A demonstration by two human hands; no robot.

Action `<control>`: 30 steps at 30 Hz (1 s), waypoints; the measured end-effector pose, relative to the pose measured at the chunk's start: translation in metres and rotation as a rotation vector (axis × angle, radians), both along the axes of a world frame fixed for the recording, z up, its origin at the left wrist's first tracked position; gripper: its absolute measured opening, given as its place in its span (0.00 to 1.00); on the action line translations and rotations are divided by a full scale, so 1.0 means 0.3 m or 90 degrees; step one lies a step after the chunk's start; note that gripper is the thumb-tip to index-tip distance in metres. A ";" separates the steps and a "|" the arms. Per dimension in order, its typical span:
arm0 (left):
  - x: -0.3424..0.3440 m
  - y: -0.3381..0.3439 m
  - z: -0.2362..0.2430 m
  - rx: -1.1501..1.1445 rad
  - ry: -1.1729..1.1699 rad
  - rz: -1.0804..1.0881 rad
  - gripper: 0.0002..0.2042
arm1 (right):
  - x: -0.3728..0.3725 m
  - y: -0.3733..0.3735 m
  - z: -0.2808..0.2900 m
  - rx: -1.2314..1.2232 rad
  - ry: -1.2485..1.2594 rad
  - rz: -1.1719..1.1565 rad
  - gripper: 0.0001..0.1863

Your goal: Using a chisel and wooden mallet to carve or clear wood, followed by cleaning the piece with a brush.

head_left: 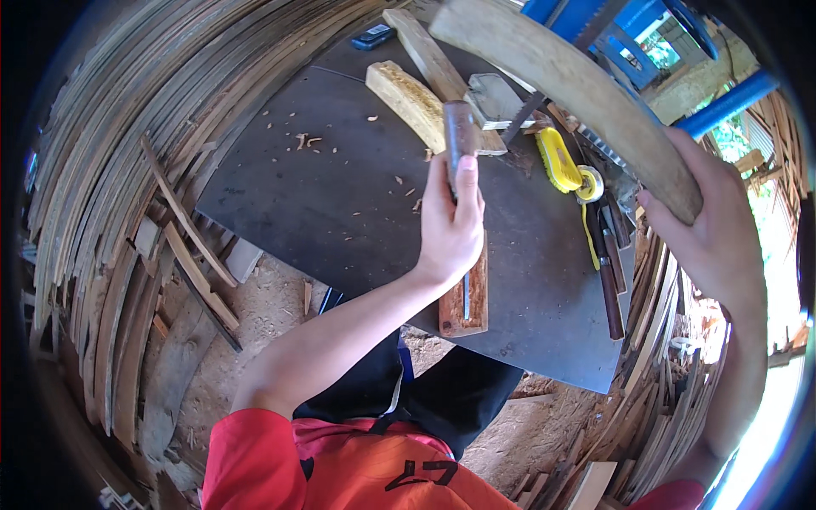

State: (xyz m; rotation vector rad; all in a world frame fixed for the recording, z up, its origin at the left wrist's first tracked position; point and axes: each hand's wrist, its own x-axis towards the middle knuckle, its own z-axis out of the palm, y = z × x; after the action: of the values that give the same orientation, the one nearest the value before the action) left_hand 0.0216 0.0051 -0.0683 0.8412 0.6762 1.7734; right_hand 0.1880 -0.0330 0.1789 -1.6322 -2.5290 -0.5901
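Note:
My left hand (450,225) grips the handle of a chisel (459,127); its narrow metal blade shows below my fist over a reddish-brown wooden block (467,310) at the table's near edge. Whether the tip touches the block I cannot tell. My right hand (705,221) is wrapped round one end of a long, pale, slightly curved wooden club (561,64), raised toward the upper middle above the table. Beyond the chisel lie a pale wooden piece (399,98) and a longer board (425,47).
The dark table (289,161) holds wood chips, a phone (374,36), a yellow brush (557,161), a tape measure (589,183), a saw (523,116) and other wooden-handled tools (610,297). Stacked wood strips (102,170) surround it; a blue machine (650,47) stands behind.

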 end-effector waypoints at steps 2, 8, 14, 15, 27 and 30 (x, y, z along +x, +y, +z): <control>-0.005 0.011 -0.004 -0.017 -0.016 0.003 0.18 | -0.017 -0.007 -0.007 -0.024 0.018 -0.022 0.33; -0.008 0.016 -0.028 0.015 0.080 0.072 0.17 | -0.003 0.003 -0.021 -0.006 0.048 0.001 0.33; 0.003 0.011 -0.026 0.022 0.111 0.045 0.16 | -0.055 -0.030 0.007 -0.066 0.046 -0.064 0.32; -0.004 0.014 -0.026 0.014 0.101 0.043 0.16 | -0.051 -0.022 0.004 -0.056 0.045 -0.047 0.31; -0.012 0.021 -0.033 0.025 0.092 0.059 0.15 | -0.014 0.000 -0.025 -0.102 0.080 -0.028 0.30; 0.019 0.023 -0.028 0.028 0.073 -0.004 0.16 | -0.011 -0.030 -0.005 -0.072 0.068 -0.052 0.30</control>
State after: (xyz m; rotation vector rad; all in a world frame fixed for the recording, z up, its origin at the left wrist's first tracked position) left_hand 0.0274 0.0120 -0.0767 0.9795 0.7104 1.7498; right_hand 0.1847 -0.0421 0.1774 -1.7616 -2.4714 -0.3611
